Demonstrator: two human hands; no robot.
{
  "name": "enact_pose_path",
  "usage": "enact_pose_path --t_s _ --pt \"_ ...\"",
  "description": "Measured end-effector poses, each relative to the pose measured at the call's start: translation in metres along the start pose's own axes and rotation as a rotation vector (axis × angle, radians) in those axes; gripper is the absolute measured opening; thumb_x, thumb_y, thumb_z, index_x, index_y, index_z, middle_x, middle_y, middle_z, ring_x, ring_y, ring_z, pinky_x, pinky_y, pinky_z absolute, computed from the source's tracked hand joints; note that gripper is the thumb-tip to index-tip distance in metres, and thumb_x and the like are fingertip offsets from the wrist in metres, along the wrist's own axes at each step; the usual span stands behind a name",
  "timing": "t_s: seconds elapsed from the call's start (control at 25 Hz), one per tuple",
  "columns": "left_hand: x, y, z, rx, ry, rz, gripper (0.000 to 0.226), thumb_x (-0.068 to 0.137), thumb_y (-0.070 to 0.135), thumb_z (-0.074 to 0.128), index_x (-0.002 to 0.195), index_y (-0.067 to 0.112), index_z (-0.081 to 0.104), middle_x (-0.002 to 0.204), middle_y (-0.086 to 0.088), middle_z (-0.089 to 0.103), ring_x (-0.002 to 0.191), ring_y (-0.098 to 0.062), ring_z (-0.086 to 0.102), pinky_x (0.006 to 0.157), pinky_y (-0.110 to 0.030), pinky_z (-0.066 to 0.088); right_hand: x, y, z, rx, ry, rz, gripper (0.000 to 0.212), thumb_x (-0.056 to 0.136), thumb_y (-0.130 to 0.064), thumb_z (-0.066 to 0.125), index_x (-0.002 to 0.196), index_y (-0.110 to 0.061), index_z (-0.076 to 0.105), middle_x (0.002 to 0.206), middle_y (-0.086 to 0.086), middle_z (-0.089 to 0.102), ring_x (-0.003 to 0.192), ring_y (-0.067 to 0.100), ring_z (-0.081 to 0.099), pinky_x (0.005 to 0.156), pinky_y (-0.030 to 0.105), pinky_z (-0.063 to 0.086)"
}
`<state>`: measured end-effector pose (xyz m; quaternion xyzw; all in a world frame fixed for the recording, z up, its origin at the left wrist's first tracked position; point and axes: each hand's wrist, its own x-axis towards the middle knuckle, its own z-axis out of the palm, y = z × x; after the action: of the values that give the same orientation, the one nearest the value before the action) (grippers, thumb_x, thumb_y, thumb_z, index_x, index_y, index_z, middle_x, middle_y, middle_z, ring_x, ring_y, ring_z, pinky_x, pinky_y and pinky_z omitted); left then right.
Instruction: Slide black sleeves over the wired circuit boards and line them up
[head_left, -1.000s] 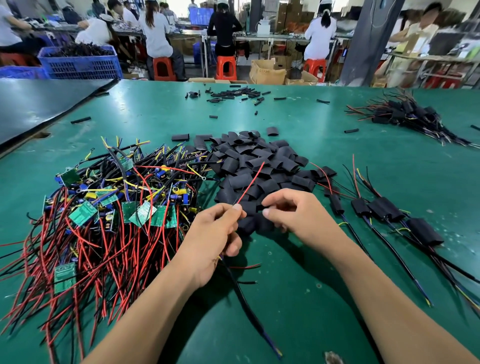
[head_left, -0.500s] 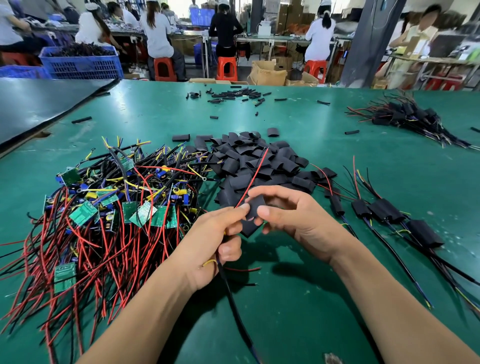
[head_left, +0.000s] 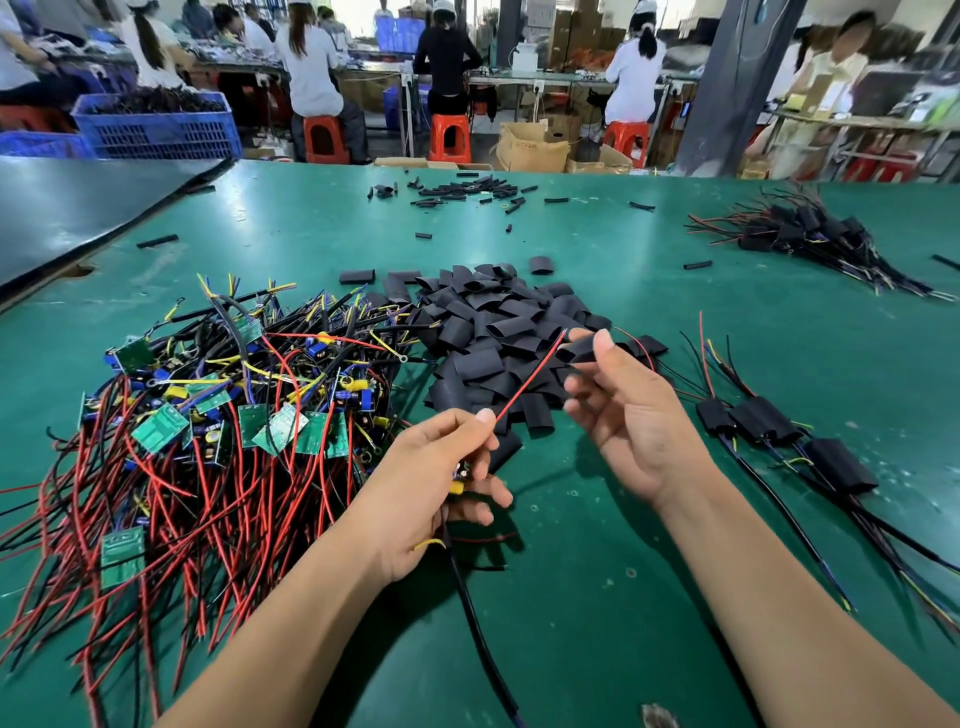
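Bordering green table (head_left: 597, 597) at left with black panel (head_left: 78, 208); holding blue crate (head_left: 156, 127) just behind it; seating workers (head_left: 311, 62) on orange stools (head_left: 450, 137) at far benches; keeping cardboard boxes (head_left: 532, 148) on floor near dark pillar (head_left: 727, 83).

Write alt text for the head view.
A left hand pinches a red wire aimed at a black sleeve held in the right hand, over a green table. Unsleeved wired boards lie left, loose sleeves ahead, sleeved boards right.
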<state>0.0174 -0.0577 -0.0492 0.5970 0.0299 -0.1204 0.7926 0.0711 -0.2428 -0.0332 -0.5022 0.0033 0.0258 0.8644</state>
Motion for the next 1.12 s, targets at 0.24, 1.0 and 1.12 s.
enact_pose_path --t_s 0.24,1.0,1.12 --pt "0.0 0.002 -0.001 -0.006 -0.049 -0.021 0.032 0.097 0.026 0.059 0.066 0.015 0.057 0.055 -0.001 0.038 0.043 -0.022 0.053 0.041 -0.024 0.043 0.005 -0.004 -0.006 0.068 0.047 -0.021 0.03 0.075 -0.033 0.072 0.1 -0.018 0.077 0.07 -0.002 0.064 0.059 0.006 0.061 0.055 0.02 0.054" --pt "-0.002 0.006 0.003 -0.018 -0.055 -0.009 0.026 0.083 0.036 0.066 0.071 0.014 0.062 0.058 -0.003 0.042 0.042 -0.02 0.05 0.037 -0.023 0.04 -0.007 0.018 0.009 -0.208 -0.241 -0.024 0.018 0.074 -0.015 0.076 0.092 -0.013 0.079 0.085 0.01 0.072 0.063 0.017 0.061 0.064 0.026 0.053" --pt "-0.002 0.006 0.003 -0.054 -0.04 -0.028 0.025 0.087 0.036 0.064 0.084 0.012 0.069 0.07 -0.009 0.059 0.057 -0.025 0.065 0.045 -0.028 0.051 -0.006 0.015 0.009 -0.152 -0.159 -0.012 0.012 0.07 -0.015 0.077 0.081 -0.018 0.08 0.078 0.003 0.072 0.057 0.013 0.06 0.06 0.022 0.053"
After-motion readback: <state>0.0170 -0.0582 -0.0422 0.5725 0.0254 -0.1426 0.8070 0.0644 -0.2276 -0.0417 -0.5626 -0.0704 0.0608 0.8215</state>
